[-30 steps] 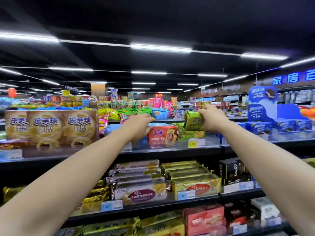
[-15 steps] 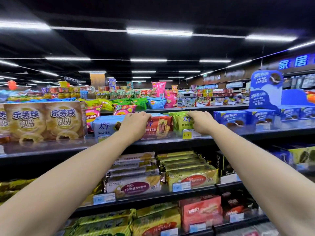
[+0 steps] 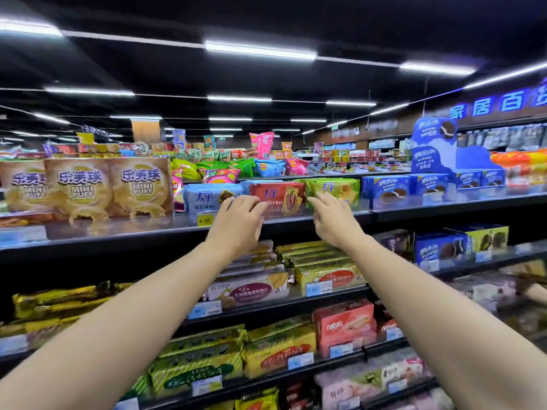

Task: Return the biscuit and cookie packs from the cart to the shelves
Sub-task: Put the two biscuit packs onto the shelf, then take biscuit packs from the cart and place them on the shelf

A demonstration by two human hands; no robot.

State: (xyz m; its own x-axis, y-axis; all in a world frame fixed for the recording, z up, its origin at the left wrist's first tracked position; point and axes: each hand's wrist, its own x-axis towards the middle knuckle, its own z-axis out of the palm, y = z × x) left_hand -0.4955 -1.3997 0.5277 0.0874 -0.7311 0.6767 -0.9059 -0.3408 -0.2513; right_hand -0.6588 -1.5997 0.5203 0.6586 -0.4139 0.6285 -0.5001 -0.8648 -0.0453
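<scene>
A green biscuit pack (image 3: 334, 188) stands on the top shelf (image 3: 118, 232), beside a red pack (image 3: 276, 195) and a light blue pack (image 3: 207, 196). My right hand (image 3: 334, 223) hovers just below and in front of the green pack, fingers relaxed and holding nothing. My left hand (image 3: 239, 224) is raised in front of the red and blue packs, fingers loosely bent and empty. The cart is out of view.
Mini Puff bags (image 3: 85, 187) fill the top shelf's left side and blue chocolate-pie boxes (image 3: 390, 189) its right. Lower shelves hold yellow cracker packs (image 3: 322, 261), red Nabati boxes (image 3: 343, 327) and green-yellow packs (image 3: 195, 368). Price tags line the shelf edges.
My right hand set the green pack down on the top shelf and let go. Both hands have pulled back a little from the packs.
</scene>
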